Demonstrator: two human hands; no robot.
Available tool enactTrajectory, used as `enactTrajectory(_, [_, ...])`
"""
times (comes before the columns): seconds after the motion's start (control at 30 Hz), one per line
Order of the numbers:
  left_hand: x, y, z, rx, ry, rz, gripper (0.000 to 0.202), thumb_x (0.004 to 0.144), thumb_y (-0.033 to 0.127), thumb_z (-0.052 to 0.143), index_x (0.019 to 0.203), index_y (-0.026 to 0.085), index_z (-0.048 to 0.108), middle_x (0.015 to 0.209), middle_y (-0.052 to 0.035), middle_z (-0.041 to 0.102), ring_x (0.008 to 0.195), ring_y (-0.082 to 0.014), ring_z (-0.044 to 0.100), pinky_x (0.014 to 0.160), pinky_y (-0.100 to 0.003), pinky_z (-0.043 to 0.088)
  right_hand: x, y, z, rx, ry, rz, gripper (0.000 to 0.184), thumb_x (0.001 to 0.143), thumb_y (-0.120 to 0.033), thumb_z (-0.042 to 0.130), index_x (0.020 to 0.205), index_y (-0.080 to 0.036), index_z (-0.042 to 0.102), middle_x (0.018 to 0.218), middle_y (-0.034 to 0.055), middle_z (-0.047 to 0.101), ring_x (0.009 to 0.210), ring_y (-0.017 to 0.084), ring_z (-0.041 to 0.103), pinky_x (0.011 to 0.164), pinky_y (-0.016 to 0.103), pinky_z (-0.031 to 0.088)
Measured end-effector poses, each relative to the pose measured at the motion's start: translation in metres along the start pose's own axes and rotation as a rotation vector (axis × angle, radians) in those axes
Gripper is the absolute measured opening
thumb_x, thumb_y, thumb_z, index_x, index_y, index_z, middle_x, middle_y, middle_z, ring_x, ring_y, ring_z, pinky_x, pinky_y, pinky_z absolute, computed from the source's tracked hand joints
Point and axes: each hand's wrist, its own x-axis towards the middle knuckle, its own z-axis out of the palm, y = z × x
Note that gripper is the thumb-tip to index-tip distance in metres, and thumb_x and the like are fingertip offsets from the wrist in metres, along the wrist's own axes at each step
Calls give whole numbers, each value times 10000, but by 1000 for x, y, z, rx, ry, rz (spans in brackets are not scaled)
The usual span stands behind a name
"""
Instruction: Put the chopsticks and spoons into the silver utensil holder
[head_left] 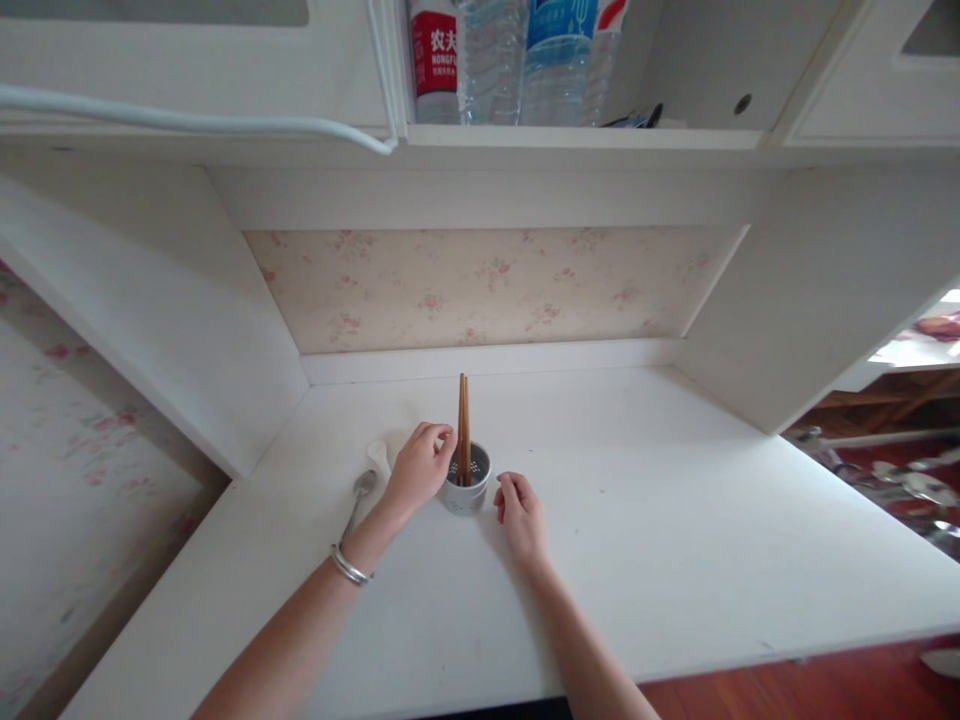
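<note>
A pair of brown chopsticks (464, 430) stands nearly upright in a small light grey cup (465, 500) with holes in its bottom. My left hand (421, 465), a silver bangle on its wrist, is over the cup's left side. Its fingers are curled, the tips close beside the chopsticks; whether they touch is unclear. To the right of the cup, my right hand (520, 512) is loosely closed near the table, apart from the cup, with nothing visible in it. Left of my left hand lie a metal spoon (363, 487) and a white spoon (379, 456), partly covered by the hand.
The white tabletop (637, 530) runs back to a floral panel (480, 285), between white side panels. Overhead, a shelf holds several plastic bottles (559, 65). A white cable (195, 122) runs along the upper cabinet at left.
</note>
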Motion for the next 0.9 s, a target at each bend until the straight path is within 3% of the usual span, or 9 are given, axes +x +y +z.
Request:
enactTrajectory(0.13, [-39,4,-3,-99,108,-139,255,893,423,445,922,188,540,855,-32,590,724,-157,556,703,-284,432,-1,-1,0,-2,5,-3,353,880,-505,443,800,-196,594,596,-33,542,485,106,470,488,214,369])
enactTrajectory(0.23, [-83,7,3,-227,-22,-250,279,895,454,429,779,205,473,661,34,504,611,-133,490,598,-247,375,-2,-3,0,-3,8,4,360,868,-510,455,804,-187,600,598,-29,541,476,105,460,477,217,365])
enactTrajectory(0.37, [-134,8,16,-330,-174,-359,353,900,473,403,664,210,389,558,69,374,538,-106,393,533,-226,296,-4,-6,-1,26,27,15,363,853,-512,469,859,-177,608,604,-30,539,473,106,444,462,219,360])
enactTrajectory(0.57, [-153,7,16,-267,-243,-280,386,901,442,407,604,199,375,508,70,356,496,-87,363,519,-230,239,-29,-19,-1,-2,83,-61,316,870,-477,472,793,-191,582,578,-41,494,524,111,430,492,212,349])
enactTrajectory(0.63, [-152,7,13,-253,-242,-282,380,900,428,404,600,196,392,505,64,378,497,-89,380,516,-228,240,-40,-36,5,-17,-2,-118,310,879,-463,477,776,-190,582,571,-41,483,538,111,439,508,213,355])
enactTrajectory(0.77, [-151,6,12,-213,-231,-262,336,896,386,407,619,196,422,519,49,439,513,-101,419,517,-229,244,-50,-87,28,-113,-371,-230,296,903,-433,467,818,-189,611,577,-36,523,520,101,465,506,209,365])
enactTrajectory(0.9, [-154,3,13,-195,-221,-219,304,884,337,414,621,193,462,533,26,495,520,-113,438,512,-242,234,-49,-119,65,-486,-651,-426,266,925,-379,428,944,-225,643,708,-2,650,626,124,589,571,216,424])
